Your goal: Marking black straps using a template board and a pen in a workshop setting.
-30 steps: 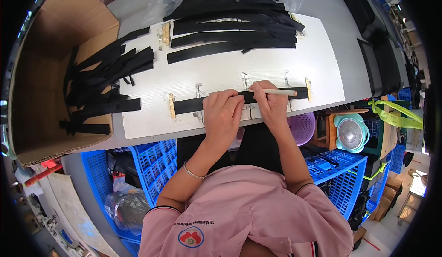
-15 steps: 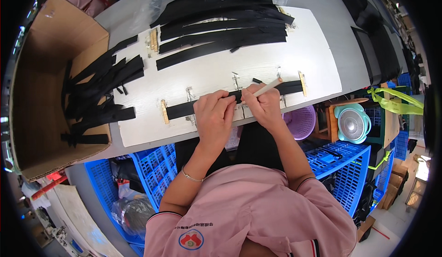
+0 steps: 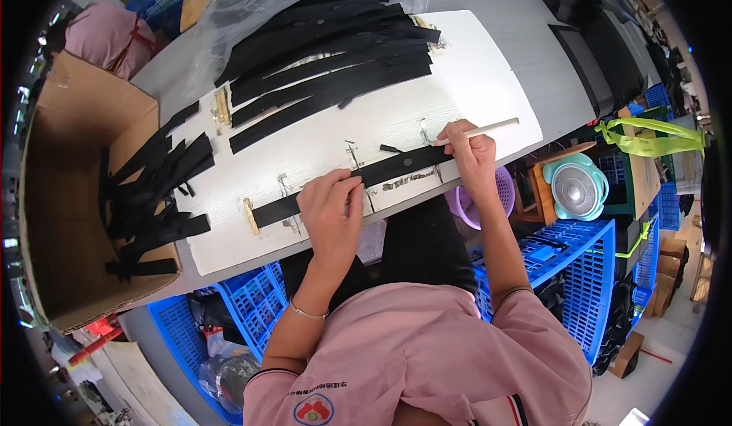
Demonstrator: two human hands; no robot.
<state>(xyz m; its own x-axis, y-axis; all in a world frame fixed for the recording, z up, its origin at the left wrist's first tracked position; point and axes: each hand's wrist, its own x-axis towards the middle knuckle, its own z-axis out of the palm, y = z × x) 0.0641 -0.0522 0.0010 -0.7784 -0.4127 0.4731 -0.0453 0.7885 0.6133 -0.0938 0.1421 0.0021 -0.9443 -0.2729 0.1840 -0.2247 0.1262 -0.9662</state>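
A long black fabric strip point(image 3: 393, 168) lies along the near part of a white board point(image 3: 488, 67), between marks drawn on the board. My left hand point(image 3: 333, 206) is closed at the strip's left part, its bent fingertips pressing it down. Toward the strip's right end, my right hand point(image 3: 473, 155) grips a slim white pencil point(image 3: 496, 127). The pencil's tip is down at the strip's upper edge, beside a drawn mark. A small round spot shows on the strip between my hands. A tan stop piece point(image 3: 250, 217) sits at the strip's left end.
More black strips point(image 3: 328, 75) are spread on the board's far side, beside clear plastic film point(image 3: 259, 6). An open cardboard box point(image 3: 65, 197) with strips hanging from it stands left. A small black scrap point(image 3: 390, 148) lies near the strip. Blue crates point(image 3: 572, 273) stand below the table.
My right hand has moved right along the strip and turned the pencil lower. The round spot, formerly covered, now shows. My left hand still presses the strip; the whole view has shifted.
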